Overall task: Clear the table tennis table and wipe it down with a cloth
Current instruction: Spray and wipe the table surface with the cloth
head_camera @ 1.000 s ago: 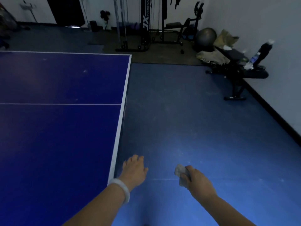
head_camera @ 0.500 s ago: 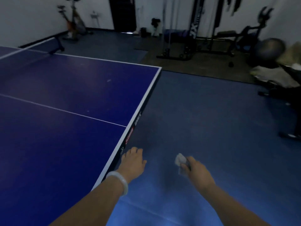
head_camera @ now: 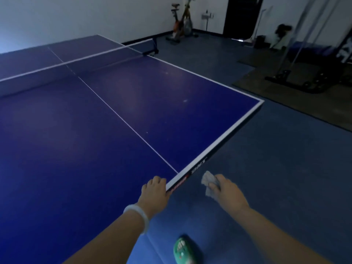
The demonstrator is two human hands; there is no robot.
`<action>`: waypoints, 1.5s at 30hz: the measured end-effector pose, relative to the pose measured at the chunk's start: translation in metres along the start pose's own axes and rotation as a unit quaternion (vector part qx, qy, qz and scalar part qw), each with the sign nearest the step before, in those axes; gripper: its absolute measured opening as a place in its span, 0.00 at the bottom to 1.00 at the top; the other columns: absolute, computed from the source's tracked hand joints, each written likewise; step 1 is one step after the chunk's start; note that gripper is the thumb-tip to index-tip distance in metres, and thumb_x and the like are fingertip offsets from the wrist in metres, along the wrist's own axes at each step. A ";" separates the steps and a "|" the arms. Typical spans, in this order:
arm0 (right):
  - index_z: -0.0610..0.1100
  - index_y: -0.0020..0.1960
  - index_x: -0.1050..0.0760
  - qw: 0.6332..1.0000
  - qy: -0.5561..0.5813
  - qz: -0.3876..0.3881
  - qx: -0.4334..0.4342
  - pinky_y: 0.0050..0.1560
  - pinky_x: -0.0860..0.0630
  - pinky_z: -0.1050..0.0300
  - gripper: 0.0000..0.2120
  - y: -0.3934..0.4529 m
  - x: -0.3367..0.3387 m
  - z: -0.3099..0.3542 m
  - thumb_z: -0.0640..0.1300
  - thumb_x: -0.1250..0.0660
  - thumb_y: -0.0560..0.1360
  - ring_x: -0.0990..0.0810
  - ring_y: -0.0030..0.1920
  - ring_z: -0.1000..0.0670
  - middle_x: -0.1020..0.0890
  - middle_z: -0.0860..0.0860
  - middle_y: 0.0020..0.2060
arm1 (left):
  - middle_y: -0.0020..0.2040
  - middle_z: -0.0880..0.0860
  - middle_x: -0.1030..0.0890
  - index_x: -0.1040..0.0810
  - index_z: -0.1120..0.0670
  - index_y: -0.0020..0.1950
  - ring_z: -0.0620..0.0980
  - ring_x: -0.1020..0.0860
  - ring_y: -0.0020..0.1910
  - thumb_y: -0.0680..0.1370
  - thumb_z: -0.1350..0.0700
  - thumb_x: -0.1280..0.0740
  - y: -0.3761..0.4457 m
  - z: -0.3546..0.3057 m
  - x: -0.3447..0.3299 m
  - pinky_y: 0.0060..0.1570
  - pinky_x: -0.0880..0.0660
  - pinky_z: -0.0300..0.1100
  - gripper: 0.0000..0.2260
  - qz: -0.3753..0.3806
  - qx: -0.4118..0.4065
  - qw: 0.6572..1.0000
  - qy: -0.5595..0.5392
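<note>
Both bare forearms reach forward from the lower edge of the view. The left hand [head_camera: 155,190] lies palm down, fingers bent at the knuckles, over the near edge of the table [head_camera: 219,141] — its wrist carries a pale bangle [head_camera: 137,216]. The right hand [head_camera: 227,191] is held out beside it, off the table's end, back of the hand upward — its fingers and thumb pinch a small crumpled cloth [head_camera: 208,184]. The two hands are apart, roughly level.
</note>
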State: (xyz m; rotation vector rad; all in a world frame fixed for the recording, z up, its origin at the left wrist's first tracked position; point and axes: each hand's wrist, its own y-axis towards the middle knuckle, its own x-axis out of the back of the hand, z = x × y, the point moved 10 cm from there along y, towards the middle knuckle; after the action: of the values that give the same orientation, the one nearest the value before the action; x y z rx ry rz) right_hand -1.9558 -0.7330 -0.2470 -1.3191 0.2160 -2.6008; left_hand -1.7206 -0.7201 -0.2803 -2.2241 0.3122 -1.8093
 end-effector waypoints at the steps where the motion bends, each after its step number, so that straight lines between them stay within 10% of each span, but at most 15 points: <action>1: 0.46 0.57 0.30 1.000 -0.003 0.001 0.009 0.44 0.26 0.53 0.11 0.017 0.002 0.004 0.52 0.44 0.83 0.23 0.46 0.50 0.22 0.49 0.49 | 0.69 0.53 0.34 0.37 0.53 0.73 0.54 0.34 0.68 0.81 0.44 0.43 0.016 0.003 0.002 0.67 0.37 0.51 0.22 -0.001 0.006 1.000 -0.003; 20: 0.50 0.75 0.40 0.903 -0.254 0.152 0.312 0.73 0.40 0.55 0.23 0.206 -0.100 0.085 0.57 0.47 0.82 0.40 0.73 0.49 0.39 0.50 0.74 | 0.79 0.56 0.49 0.45 0.53 0.78 0.57 0.52 0.78 0.82 0.45 0.45 0.104 0.115 -0.011 0.76 0.50 0.56 0.27 -0.060 0.288 0.950 -0.106; 24: 0.45 0.72 0.30 0.880 -0.246 0.121 0.388 0.73 0.35 0.50 0.23 0.213 -0.092 0.091 0.53 0.36 0.79 0.33 0.73 0.45 0.30 0.46 0.71 | 0.79 0.57 0.51 0.47 0.53 0.79 0.57 0.55 0.78 0.82 0.43 0.47 0.099 0.117 -0.014 0.76 0.54 0.56 0.27 -0.103 0.360 0.919 -0.122; 29: 0.42 0.76 0.38 0.761 -0.336 0.189 0.522 0.76 0.45 0.42 0.27 0.191 -0.136 0.099 0.52 0.44 0.81 0.43 0.77 0.44 0.40 0.45 0.77 | 0.80 0.55 0.58 0.57 0.52 0.80 0.55 0.63 0.78 0.82 0.41 0.55 0.104 0.113 -0.027 0.75 0.62 0.56 0.29 -0.142 0.429 0.884 -0.122; 40: 0.50 0.78 0.68 0.817 -0.380 0.161 0.403 0.75 0.65 0.39 0.28 0.323 -0.173 0.138 0.56 0.64 0.81 0.70 0.76 0.46 0.65 0.49 0.78 | 0.80 0.53 0.55 0.54 0.51 0.80 0.52 0.61 0.78 0.80 0.39 0.61 0.104 0.113 -0.035 0.76 0.61 0.55 0.30 -0.178 0.463 0.866 -0.069; 45: 0.48 0.80 0.56 0.823 -0.335 0.142 0.436 0.75 0.57 0.33 0.30 0.270 -0.164 0.120 0.56 0.58 0.81 0.59 0.79 0.42 0.55 0.46 0.79 | 0.80 0.54 0.51 0.51 0.51 0.80 0.53 0.57 0.79 0.81 0.41 0.59 0.102 0.111 -0.034 0.76 0.58 0.56 0.29 -0.186 0.465 0.862 -0.070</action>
State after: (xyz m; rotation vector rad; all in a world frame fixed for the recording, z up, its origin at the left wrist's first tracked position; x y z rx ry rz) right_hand -1.7312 -0.9551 -0.3651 -1.5123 -0.7422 -1.4799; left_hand -1.6191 -0.7982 -0.3668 -1.7121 -0.8985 -1.4360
